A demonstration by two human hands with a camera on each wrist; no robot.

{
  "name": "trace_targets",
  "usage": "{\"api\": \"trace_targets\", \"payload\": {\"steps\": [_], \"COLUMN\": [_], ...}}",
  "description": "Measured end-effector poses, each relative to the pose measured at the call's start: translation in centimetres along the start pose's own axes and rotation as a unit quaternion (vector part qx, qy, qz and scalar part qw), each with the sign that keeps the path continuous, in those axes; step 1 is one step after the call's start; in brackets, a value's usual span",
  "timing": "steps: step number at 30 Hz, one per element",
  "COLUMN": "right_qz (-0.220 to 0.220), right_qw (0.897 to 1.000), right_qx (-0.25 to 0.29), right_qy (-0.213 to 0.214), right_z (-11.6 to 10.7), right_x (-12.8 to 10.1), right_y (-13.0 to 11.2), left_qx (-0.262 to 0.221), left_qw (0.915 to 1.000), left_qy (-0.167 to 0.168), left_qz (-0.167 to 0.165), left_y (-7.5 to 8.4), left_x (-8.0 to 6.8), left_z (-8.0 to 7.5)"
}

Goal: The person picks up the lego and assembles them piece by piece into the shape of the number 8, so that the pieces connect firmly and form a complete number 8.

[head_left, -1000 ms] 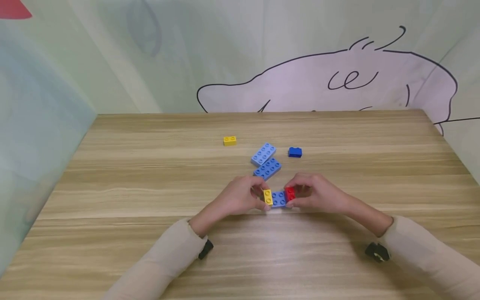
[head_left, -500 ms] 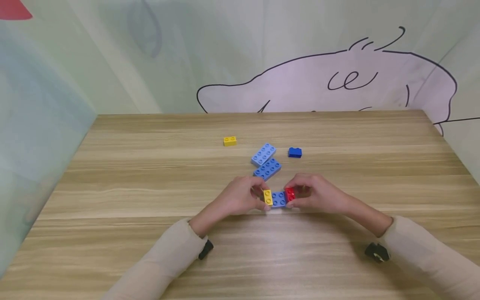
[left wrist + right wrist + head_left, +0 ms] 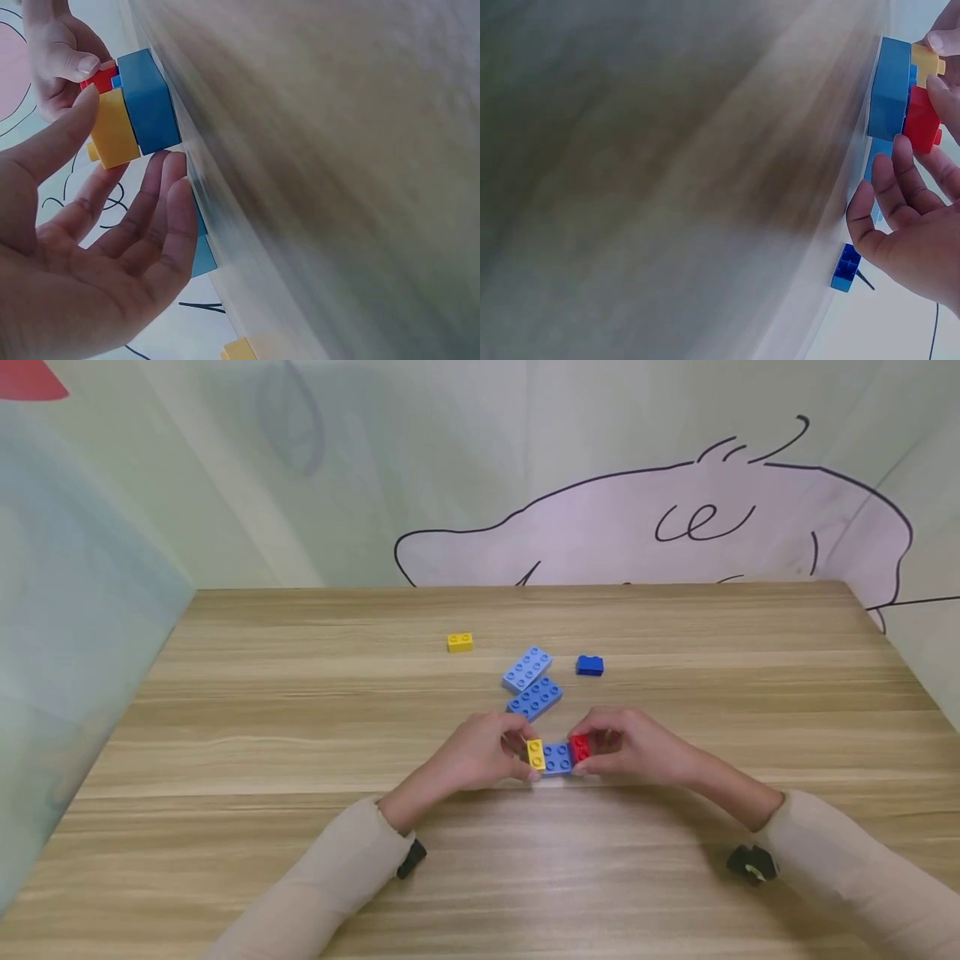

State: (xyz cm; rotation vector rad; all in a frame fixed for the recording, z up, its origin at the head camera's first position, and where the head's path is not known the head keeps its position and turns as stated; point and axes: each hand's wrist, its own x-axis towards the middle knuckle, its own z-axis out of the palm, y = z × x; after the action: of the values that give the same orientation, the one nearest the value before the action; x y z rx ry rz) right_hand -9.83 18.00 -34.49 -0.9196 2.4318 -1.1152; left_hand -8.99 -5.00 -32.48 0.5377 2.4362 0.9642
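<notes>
A blue toy brick (image 3: pixel 557 758) lies near the middle of the table, studs up. On its left end sits a yellow two-stud brick (image 3: pixel 535 754), pinched between thumb and fingers of my left hand (image 3: pixel 480 752). My right hand (image 3: pixel 637 747) pinches a red two-stud brick (image 3: pixel 581 748) at the opposite end. Studs of the blue brick show between the two. In the left wrist view the yellow brick (image 3: pixel 116 129) stands against the blue brick (image 3: pixel 152 101). From the right wrist, the red brick (image 3: pixel 921 120) is seen on top of the blue brick (image 3: pixel 890 90).
Just behind the hands lie a light blue brick (image 3: pixel 527 668) and a mid-blue brick (image 3: pixel 536 697), close together at a slant. A small dark blue brick (image 3: pixel 590 666) rests to their right. Farther back on the left is another yellow brick (image 3: pixel 460 642).
</notes>
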Motion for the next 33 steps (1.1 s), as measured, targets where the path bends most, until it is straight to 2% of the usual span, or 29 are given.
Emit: {"api": "trace_targets", "payload": {"steps": [9, 24, 28, 33], "right_qz": [0.018, 0.021, 0.023, 0.055], "right_qw": [1.000, 0.999, 0.999, 0.994], "right_qx": [0.011, 0.016, 0.027, 0.069], "right_qy": [-0.010, -0.020, -0.037, -0.067], "right_z": [-0.2, -0.3, -0.5, -1.4], "right_x": [0.1, 0.1, 0.1, 0.5], "right_y": [0.1, 0.0, 0.2, 0.6], "left_qx": [0.005, 0.000, 0.002, 0.004], "left_qw": [1.0000, 1.0000, 1.0000, 1.0000], "left_qy": [0.000, -0.002, -0.002, -0.001], "left_qz": [-0.002, -0.002, -0.005, -0.004], "left_y": [0.0, 0.0, 0.1, 0.1], "left_x": [0.0, 0.0, 0.0, 0.0], "left_z": [-0.1, -0.1, -0.1, -0.1]}}
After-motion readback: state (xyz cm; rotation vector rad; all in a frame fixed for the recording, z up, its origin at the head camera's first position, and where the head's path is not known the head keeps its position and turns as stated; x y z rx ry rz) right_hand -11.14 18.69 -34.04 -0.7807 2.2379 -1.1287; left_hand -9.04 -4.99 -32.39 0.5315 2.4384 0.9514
